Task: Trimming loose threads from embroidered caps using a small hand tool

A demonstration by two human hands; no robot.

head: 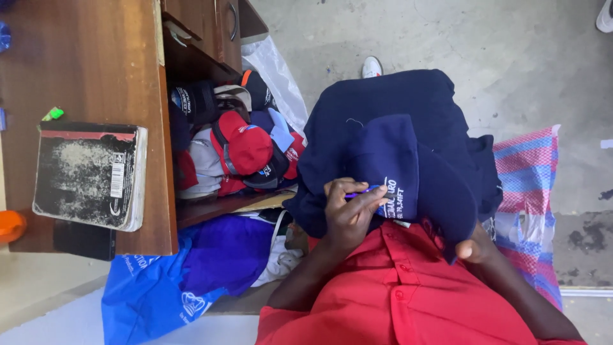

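Holding a dark navy fabric cap [389, 163] over the lap, above a navy garment [396, 108] draped across the knees, the person works at its side panel, where white embroidered lettering shows. The left hand [351, 214] rests on the cap beside that lettering, its fingers [370, 198] pinched shut around a small purple tool [355, 193]; what kind of tool it is cannot be made out. The right hand [476, 249] is mostly hidden under the brim, thumb showing, and seems closed on the brim's edge. The cap looks light and soft in the crown, likely to crumple or slide under pressure, while the brim is probably stiffer, so the brim and the seam near the stitching seem the best places to hold it taut. To the left, an open drawer [191, 211] of the wooden bench [89, 57] is stuffed with red and dark caps [246, 150], a worn black notebook [89, 174] lies on top, and a blue plastic bag [172, 281] sits on the floor.
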